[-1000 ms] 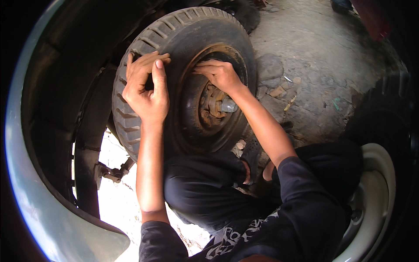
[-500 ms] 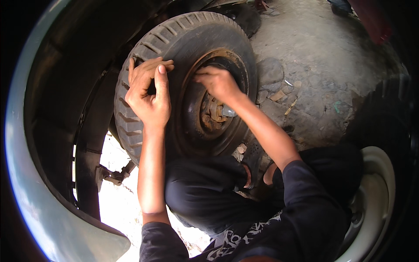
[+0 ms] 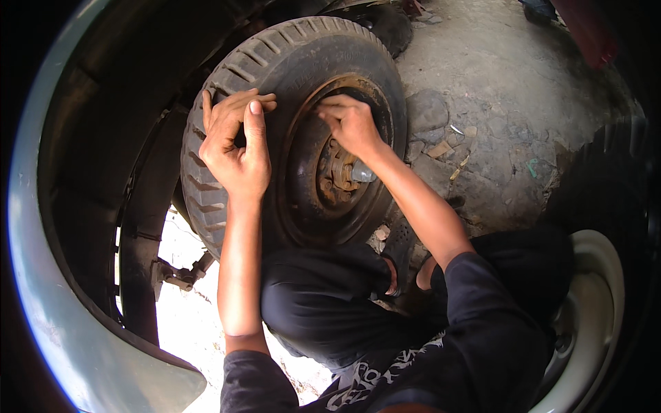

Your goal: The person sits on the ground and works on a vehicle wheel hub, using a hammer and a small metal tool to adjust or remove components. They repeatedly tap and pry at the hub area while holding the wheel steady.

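A worn black tyre [image 3: 344,49] stands upright ahead of me on a rusty, dark steel rim [image 3: 296,199]. My left hand [image 3: 237,141] rests at the tyre's left shoulder, fingers loosely bent and apart, thumb up, holding nothing. Inside the upper part of the rim is my right hand [image 3: 352,127], its thumb and fingertips drawn together near the rim's inner wall. Anything between those fingertips is too small or hidden to make out. Below that hand sits the rusty hub [image 3: 337,175] with a grey cap [image 3: 363,172] at its centre.
A pale blue-grey fender [image 3: 41,275] curves round the dark wheel well on the left. At lower right lies a cream wheel rim [image 3: 599,275]. The rough ground [image 3: 475,76] to the right carries stones and scraps. My bent knee [image 3: 296,289] is close below the tyre.
My right hand has shifted slightly right and up inside the rim, away from its left edge. My left hand has stayed nearly still against the tyre.
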Available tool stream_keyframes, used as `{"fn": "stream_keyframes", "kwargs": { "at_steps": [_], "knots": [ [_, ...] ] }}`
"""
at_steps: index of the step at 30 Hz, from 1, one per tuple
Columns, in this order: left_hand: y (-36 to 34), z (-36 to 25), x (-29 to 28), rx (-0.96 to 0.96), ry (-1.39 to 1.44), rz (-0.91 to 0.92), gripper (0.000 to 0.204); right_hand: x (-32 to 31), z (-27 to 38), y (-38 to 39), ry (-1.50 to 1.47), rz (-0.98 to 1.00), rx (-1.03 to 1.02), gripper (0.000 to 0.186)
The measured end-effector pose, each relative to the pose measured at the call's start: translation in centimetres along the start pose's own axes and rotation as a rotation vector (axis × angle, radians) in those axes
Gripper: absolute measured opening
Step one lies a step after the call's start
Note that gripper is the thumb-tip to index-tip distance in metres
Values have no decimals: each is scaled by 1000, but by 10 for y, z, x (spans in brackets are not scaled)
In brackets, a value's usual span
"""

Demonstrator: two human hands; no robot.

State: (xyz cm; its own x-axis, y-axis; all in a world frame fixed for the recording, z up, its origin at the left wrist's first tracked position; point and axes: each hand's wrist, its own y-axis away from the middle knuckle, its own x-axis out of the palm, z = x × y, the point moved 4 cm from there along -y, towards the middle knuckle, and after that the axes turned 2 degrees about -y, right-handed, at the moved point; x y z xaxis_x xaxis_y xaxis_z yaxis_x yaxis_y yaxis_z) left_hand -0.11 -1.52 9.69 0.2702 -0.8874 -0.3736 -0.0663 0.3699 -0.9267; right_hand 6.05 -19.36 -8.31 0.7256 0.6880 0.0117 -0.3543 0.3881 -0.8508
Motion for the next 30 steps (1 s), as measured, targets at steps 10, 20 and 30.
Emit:
{"fn": "stream_keyframes", "kwargs": {
  "at_steps": [10,20,30],
  "knots": [
    [-2,0,2,11,23,-11,20,3,-11,3,69,-51,43,16],
    [-1,0,2,1,6,1,21,-5,-21,-5,78,-135,143,15],
    [1,4,-1,-24,37,-34,23,12,1,7,17,-31,44,16]
  ]
}}
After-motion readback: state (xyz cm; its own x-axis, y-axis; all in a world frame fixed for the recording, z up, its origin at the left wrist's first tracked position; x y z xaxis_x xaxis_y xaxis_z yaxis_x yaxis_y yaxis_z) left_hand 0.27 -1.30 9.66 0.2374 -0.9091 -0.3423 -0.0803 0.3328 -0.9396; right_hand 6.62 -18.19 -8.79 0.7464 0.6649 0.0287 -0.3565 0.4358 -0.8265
